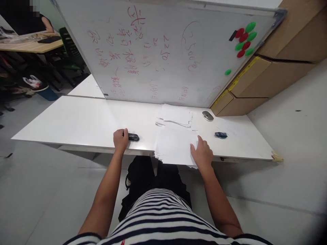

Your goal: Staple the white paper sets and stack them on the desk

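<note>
My left hand [120,140] is closed around one end of a black stapler [133,137], which lies on the white tabletop. To its right sits a stack of white paper [175,144], its near edge jutting over the table's front. My right hand [203,152] rests at the right side of this stack, thumb on the top sheet and index finger stretched apart from it. Behind the stack lies a second pile of paper [176,114] with uneven edges. A dark blue object [221,135], its kind unclear, lies right of my right hand.
A whiteboard [163,58] with red writing and several round magnets stands along the table's back. A grey computer mouse [207,116] lies before cardboard boxes [242,78] at the right. The white table [84,119] extends leftward. Another person's arm [47,24] shows at a far desk.
</note>
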Available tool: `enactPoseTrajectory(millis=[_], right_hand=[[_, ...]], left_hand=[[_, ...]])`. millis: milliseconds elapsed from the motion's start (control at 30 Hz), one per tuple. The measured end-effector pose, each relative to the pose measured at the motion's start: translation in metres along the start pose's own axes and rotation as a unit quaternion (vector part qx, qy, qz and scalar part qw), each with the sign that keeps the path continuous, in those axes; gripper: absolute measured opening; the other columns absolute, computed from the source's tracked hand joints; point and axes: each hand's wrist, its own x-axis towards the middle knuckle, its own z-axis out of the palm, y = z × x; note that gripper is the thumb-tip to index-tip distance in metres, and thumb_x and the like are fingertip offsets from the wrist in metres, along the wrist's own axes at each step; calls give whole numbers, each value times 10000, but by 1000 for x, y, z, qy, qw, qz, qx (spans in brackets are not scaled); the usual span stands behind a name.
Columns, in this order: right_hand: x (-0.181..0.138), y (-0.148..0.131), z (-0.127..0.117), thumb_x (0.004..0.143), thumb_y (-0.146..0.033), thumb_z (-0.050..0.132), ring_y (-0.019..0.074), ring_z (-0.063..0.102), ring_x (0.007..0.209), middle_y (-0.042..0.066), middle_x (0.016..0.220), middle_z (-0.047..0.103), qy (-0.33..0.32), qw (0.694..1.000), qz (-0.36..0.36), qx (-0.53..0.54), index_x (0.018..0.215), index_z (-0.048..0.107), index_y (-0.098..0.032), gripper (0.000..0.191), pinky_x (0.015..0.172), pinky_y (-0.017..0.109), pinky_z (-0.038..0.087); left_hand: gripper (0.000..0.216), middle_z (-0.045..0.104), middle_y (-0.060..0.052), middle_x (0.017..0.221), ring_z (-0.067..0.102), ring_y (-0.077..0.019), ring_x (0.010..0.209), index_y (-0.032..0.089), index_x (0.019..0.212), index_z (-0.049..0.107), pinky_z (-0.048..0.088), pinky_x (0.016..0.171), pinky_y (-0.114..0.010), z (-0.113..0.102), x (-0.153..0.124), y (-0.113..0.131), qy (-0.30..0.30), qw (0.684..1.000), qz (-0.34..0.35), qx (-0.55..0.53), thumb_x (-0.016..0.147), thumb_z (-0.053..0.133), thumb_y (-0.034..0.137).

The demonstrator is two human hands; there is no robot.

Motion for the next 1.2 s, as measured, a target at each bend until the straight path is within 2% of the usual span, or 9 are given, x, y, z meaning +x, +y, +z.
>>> enactPoseTrajectory(millis=[100, 200, 267, 333, 433, 567, 667, 900, 1200], right_hand=[[27, -12, -6, 912, -404, 396, 325, 491, 1152, 172, 1318, 497, 50, 996, -77, 8, 1366, 408, -168, 512, 879, 432, 414], [82, -36, 2, 936, -360, 362, 294, 395, 1278, 150, 1401, 441, 28, 984, -169, 36, 1363, 422, -172, 471, 995, 427, 366], [124, -55, 15, 930, -350, 393, 279, 301, 1355, 144, 1474, 357, -27, 977, -208, 30, 1402, 378, -161, 509, 1056, 421, 308], [161, -69, 30, 882, -405, 499, 291, 200, 1405, 124, 1542, 232, -139, 964, -224, 5, 1460, 279, -182, 658, 1089, 433, 252], [193, -78, 46, 820, -446, 592, 297, 309, 1360, 105, 1524, 294, -251, 940, -232, -18, 1436, 343, -221, 701, 1064, 405, 288], [206, -71, 52, 928, -433, 401, 256, 528, 1170, 100, 1348, 543, -259, 935, -242, -14, 1270, 550, -217, 431, 940, 340, 393], [207, -67, 52, 970, -409, 272, 236, 588, 1043, 98, 1213, 635, -248, 938, -243, -10, 1155, 612, -204, 438, 847, 309, 421], [209, -73, 67, 942, -323, 362, 244, 600, 923, 161, 1069, 663, -219, 946, -237, -33, 1017, 635, -146, 334, 755, 294, 391], [205, -65, 72, 932, -353, 385, 180, 574, 816, 72, 873, 684, -183, 954, -237, 17, 820, 673, -183, 353, 644, 240, 333]], left_hand=[[360, 571, -77, 765, 512, -226, 837, 216, 670, 496, 360, 805, -363, 1, 0, -1, 3, 1000, -9, 11, 932, 323, 394], [370, 571, -80, 756, 505, -228, 816, 217, 646, 483, 353, 759, -356, 2, 0, -2, 1, 1000, -25, 16, 927, 330, 404], [376, 571, -78, 751, 497, -227, 793, 219, 630, 466, 342, 722, -350, 3, 0, -4, -1, 999, -32, 17, 924, 333, 412], [378, 567, -75, 744, 488, -224, 772, 221, 618, 448, 327, 694, -345, 4, 0, -5, 2, 999, -35, 20, 922, 334, 414], [376, 548, -64, 714, 474, -214, 744, 222, 597, 409, 310, 673, -337, 5, -1, -6, 10, 999, -33, 27, 920, 342, 402], [375, 524, -53, 681, 465, -204, 728, 223, 580, 361, 304, 676, -330, 6, -1, -7, 15, 999, -22, 34, 921, 345, 380], [378, 513, -48, 670, 456, -199, 715, 223, 577, 349, 297, 667, -325, 5, -2, -7, 15, 999, -20, 28, 921, 340, 380], [378, 503, -47, 670, 432, -195, 697, 221, 573, 344, 272, 647, -320, 5, -1, -6, 16, 999, -28, 23, 914, 339, 384], [386, 511, -50, 669, 448, -198, 699, 222, 573, 352, 274, 643, -322, 4, -1, -6, 13, 999, -27, 24, 921, 335, 387]])
